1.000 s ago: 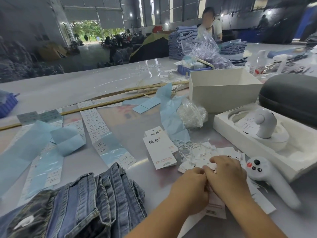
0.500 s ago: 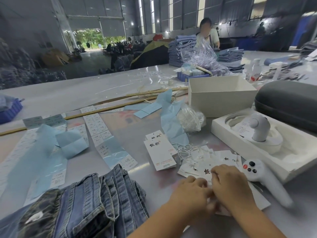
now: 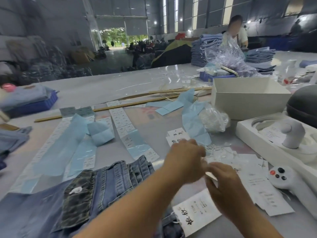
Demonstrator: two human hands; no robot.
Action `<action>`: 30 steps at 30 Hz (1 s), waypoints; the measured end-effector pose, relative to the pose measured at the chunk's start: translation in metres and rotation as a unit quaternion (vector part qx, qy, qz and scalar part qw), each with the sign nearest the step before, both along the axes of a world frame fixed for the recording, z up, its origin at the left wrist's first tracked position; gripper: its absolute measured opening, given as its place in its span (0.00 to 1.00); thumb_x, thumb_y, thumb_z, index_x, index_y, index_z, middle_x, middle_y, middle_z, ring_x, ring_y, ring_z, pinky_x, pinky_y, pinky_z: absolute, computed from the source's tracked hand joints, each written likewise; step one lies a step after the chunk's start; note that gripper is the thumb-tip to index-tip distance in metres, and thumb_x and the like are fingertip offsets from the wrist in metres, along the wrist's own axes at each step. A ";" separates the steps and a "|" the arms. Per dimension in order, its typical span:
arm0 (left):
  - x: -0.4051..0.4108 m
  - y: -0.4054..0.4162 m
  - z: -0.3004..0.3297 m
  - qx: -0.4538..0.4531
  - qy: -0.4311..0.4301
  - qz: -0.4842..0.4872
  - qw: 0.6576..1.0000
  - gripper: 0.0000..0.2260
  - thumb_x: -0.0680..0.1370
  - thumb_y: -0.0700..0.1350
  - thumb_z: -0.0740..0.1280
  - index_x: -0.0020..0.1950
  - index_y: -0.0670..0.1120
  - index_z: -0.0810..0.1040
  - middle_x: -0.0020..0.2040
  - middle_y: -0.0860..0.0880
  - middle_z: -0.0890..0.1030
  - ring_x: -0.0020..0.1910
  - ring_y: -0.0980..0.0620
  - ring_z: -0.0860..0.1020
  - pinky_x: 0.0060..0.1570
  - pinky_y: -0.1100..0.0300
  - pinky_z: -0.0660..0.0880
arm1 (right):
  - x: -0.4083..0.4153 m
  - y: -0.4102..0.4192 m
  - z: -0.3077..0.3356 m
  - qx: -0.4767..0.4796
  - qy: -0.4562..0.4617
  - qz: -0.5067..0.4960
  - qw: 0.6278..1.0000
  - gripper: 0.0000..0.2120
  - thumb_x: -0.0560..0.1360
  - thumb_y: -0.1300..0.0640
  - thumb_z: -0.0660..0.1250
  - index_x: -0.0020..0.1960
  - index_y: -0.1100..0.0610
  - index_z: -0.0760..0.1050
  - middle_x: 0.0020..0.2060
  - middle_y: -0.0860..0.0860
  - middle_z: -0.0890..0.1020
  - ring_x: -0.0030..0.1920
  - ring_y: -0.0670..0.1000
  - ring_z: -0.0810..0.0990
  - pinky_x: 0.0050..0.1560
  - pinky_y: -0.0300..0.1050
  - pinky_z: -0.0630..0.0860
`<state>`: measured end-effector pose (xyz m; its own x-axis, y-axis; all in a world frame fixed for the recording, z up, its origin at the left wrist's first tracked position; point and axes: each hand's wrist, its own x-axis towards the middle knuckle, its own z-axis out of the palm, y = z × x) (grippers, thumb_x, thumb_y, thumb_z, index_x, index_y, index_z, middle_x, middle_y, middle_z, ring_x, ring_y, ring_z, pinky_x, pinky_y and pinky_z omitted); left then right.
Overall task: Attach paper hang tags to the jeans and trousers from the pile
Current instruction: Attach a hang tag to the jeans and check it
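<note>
The left hand and right hand met fingertip to fingertip, blurred, apparently pinching a thin white tag string to ready a loop; the exact grip could not be told. Below the right hand lay a white paper hang tag, left of both the folded blue denim jeans pile, within reach

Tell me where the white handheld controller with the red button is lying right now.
The white controller lies at the right edge of the head view on the table, on the loose hang tags, right of the right hand and in front of the white moulded tray.
</note>
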<state>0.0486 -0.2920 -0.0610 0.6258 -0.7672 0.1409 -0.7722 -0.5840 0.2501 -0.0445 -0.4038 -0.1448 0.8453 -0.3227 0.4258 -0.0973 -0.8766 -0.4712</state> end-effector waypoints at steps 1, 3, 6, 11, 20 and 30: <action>0.008 0.011 0.009 0.014 0.000 0.033 0.999 0.14 0.79 0.52 0.64 0.61 0.50 0.79 0.61 0.47 0.78 0.60 0.44 0.74 0.60 0.50 0.69 | 0.002 0.018 0.004 0.012 -0.005 0.033 0.999 0.13 0.67 0.68 0.75 0.50 0.58 0.83 0.49 0.53 0.84 0.51 0.57 0.80 0.54 0.55 0.77; 0.021 0.038 0.023 0.039 0.017 0.097 0.994 0.13 0.79 0.51 0.64 0.61 0.49 0.80 0.59 0.47 0.80 0.57 0.45 0.77 0.59 0.51 0.73 | 0.007 0.054 0.011 0.052 -0.021 0.083 0.995 0.09 0.71 0.64 0.74 0.51 0.57 0.83 0.49 0.50 0.82 0.53 0.51 0.78 0.56 0.50 0.75; 0.041 0.085 0.036 0.063 0.055 0.176 0.981 0.11 0.80 0.46 0.63 0.58 0.47 0.81 0.56 0.47 0.82 0.52 0.47 0.78 0.56 0.52 0.76 | 0.014 0.099 0.023 0.123 0.001 0.170 0.978 0.05 0.77 0.54 0.68 0.47 0.53 0.83 0.45 0.45 0.81 0.51 0.48 0.76 0.55 0.47 0.72; 0.067 0.188 0.025 0.198 0.081 0.299 0.930 0.17 0.81 0.49 0.61 0.68 0.45 0.76 0.68 0.44 0.76 0.65 0.44 0.75 0.66 0.53 0.71 | 0.014 0.145 0.042 0.079 0.092 0.188 0.975 0.29 0.71 0.28 0.42 0.34 0.50 0.68 0.38 0.43 0.73 0.47 0.48 0.70 0.51 0.50 0.69; 0.059 0.258 -0.055 0.126 0.115 0.419 0.892 0.40 0.70 0.79 0.47 0.66 0.53 0.74 0.66 0.47 0.78 0.63 0.43 0.75 0.62 0.48 0.69 | 0.001 0.182 0.041 0.083 0.152 0.140 0.975 0.23 0.70 0.32 0.64 0.57 0.44 0.66 0.53 0.42 0.72 0.55 0.48 0.65 0.60 0.47 0.67; 0.045 0.262 -0.052 0.037 -0.009 0.390 0.920 0.29 0.76 0.71 0.56 0.56 0.47 0.76 0.52 0.48 0.76 0.54 0.45 0.74 0.53 0.50 0.72 | 0.008 0.213 0.042 0.184 0.034 0.142 0.972 0.22 0.68 0.37 0.71 0.53 0.40 0.63 0.50 0.34 0.66 0.51 0.34 0.67 0.46 0.29 0.64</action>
<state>0.0938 -0.0300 -0.1126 0.9880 -0.0934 0.1229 -0.1146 -0.9772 0.1788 -0.0367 -0.1911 -0.1032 0.9445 -0.1927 0.2661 0.0822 -0.6455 -0.7593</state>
